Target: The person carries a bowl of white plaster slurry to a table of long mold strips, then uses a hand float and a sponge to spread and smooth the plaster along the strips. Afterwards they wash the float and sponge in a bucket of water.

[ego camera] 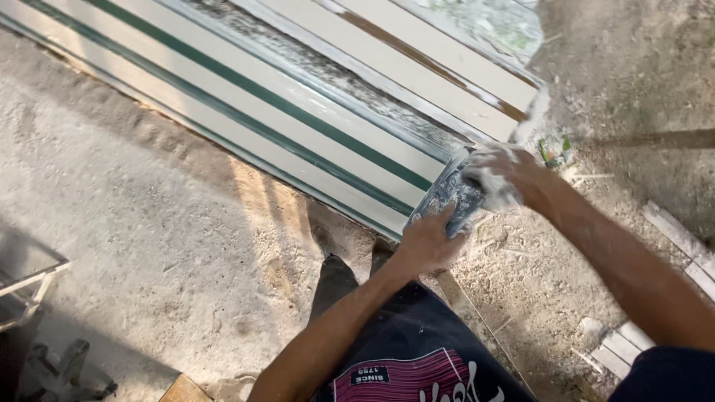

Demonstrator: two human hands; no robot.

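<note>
Left hand (426, 242) fingers clamped around the lower edge of a putty-smeared flat board (449, 195), seemingly stiff, light and slippery, best taken by its edges, while right hand (506, 175) fingers clench white paste just above, beside cream-and-green panels (298, 112) on the sandy ground (149, 223).

The left hand (426, 242) curled closed, forearm stretching back toward seven o'clock; the right hand (514, 177) clenched at its one o'clock, forearm trailing toward four o'clock.
</note>
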